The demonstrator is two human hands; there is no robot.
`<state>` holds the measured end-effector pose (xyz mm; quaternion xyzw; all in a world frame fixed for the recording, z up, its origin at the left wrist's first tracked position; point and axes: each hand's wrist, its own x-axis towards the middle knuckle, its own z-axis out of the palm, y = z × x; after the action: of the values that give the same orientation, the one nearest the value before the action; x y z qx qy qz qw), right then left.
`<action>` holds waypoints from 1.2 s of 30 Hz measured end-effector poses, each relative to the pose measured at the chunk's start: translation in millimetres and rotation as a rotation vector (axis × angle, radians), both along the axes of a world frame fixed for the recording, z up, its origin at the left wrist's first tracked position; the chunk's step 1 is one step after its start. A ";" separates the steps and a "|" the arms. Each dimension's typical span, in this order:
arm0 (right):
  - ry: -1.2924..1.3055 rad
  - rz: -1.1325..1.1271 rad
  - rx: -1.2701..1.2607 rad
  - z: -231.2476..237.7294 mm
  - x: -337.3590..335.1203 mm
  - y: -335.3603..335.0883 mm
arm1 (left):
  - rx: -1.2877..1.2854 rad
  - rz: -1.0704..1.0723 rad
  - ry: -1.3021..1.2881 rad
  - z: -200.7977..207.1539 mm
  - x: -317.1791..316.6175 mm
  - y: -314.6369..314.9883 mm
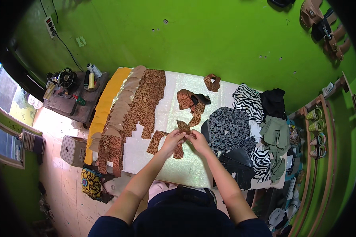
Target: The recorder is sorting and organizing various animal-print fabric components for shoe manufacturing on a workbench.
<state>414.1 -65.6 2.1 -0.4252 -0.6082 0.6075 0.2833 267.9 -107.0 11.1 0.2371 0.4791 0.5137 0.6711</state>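
Over the middle of a pale, shimmering table, my left hand and my right hand meet at the fingertips. Both pinch a small brown leopard-print cut piece, whose pointed end sticks up beyond my fingers. Below my hands, another leopard-print piece shows partly; whether it joins the held one I cannot tell. Beside my left hand lies a leopard-print cutout. Farther off sit a leopard-print piece with black parts and a small ring-like cutout.
Overlapping leopard-print pieces, tan pieces and a yellow strip line the table's left side. Dark patterned pieces, zebra-print and olive ones pile up right. A sewing machine stands far left; sandals hang right.
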 end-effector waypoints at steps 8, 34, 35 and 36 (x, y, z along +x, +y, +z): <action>-0.288 0.049 0.115 8.1 -21.3 4.8 | 0.070 -0.133 0.464 -12.7 -76.1 -4.4; -0.933 0.023 0.264 -2.1 -82.4 -7.8 | 0.068 -0.386 1.387 -32.7 -108.0 -9.7; -0.912 0.050 0.375 -9.2 -77.4 -8.4 | 0.120 -0.392 1.432 -30.2 -106.3 -8.9; -0.915 0.052 0.371 -11.4 -75.0 -12.0 | 0.117 -0.395 1.428 -27.7 -103.1 -9.4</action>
<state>339.1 -77.6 -9.3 -0.5754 -0.7785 0.2469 0.0428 164.8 -116.4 -16.6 0.6302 0.7192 0.1290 0.2626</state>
